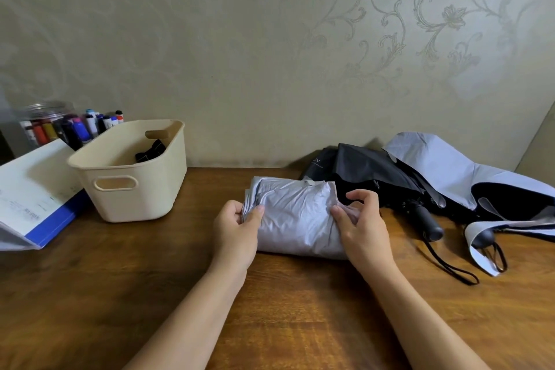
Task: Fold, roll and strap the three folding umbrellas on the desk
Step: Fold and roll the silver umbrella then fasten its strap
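A silver-grey umbrella (295, 216), its canopy gathered into a loose bundle, lies on the wooden desk (90, 294) between our two hands. Our left hand (237, 228) pinches the pleated folds at the bundle's left end, thumb closed over the fabric. Our right hand (360, 222) presses on the right end, thumb and forefinger parted above it, lower fingers on the cloth. Just beyond, to the right, a black umbrella (375, 174) lies unrolled, its handle and wrist loop toward us, touching a pale blue umbrella (450, 171) sprawled against the wall. Well to the left stands a cream basket (132, 186) beside a blue-edged folder (36, 195).
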